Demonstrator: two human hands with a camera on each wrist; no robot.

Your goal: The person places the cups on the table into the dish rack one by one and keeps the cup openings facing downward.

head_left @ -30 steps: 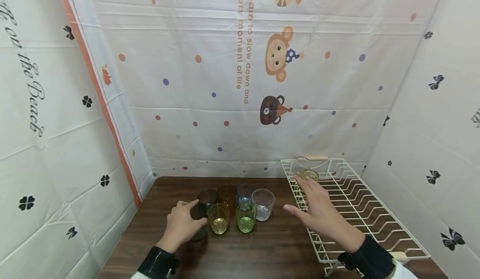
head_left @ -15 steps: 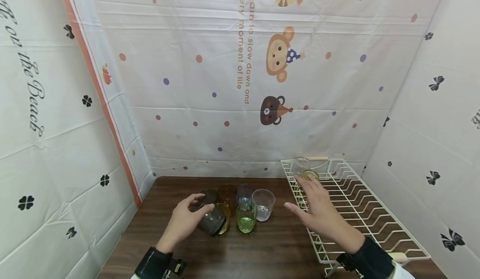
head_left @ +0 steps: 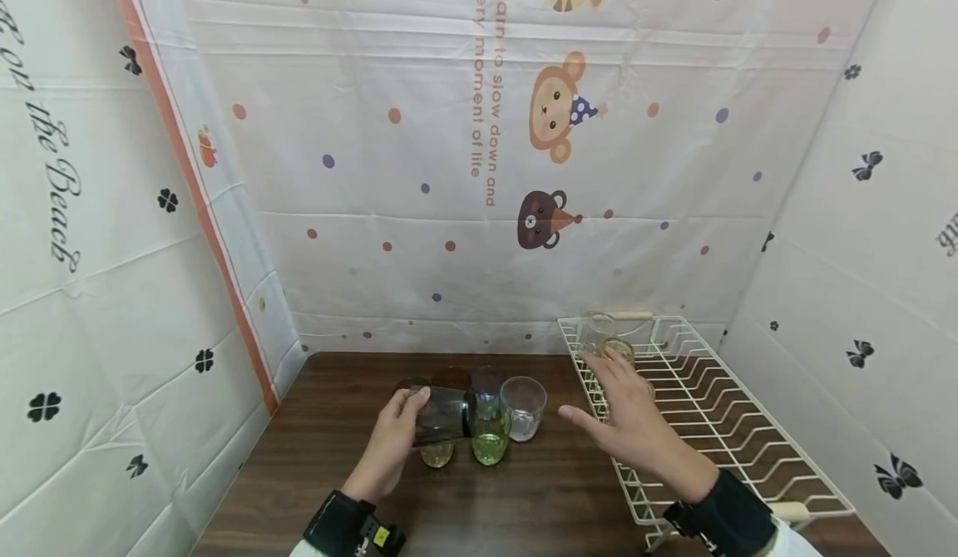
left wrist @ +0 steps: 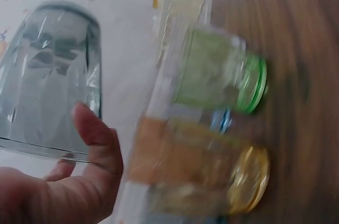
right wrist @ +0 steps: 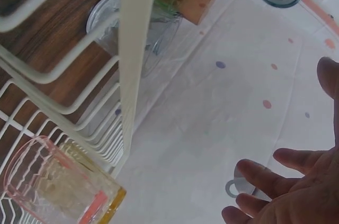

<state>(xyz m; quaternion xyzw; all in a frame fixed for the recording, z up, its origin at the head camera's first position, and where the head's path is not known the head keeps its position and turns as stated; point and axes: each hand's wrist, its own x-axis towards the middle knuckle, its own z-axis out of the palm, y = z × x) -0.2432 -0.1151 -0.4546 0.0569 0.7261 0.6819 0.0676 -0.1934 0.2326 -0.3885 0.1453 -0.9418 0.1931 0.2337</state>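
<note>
Smoky grey glass (head_left: 443, 415) lies tipped on its side in my left hand (head_left: 394, 441), fingers curled round it, held just above the yellow glass (head_left: 437, 455) at lower centre of the head view. Beside it stand the green glass (head_left: 490, 439) and clear glass (head_left: 522, 408) on the wooden table (head_left: 539, 490). My right hand (head_left: 632, 420) hovers spread wide and holding nothing over the white wire rack (head_left: 718, 424) at lower right.
</note>
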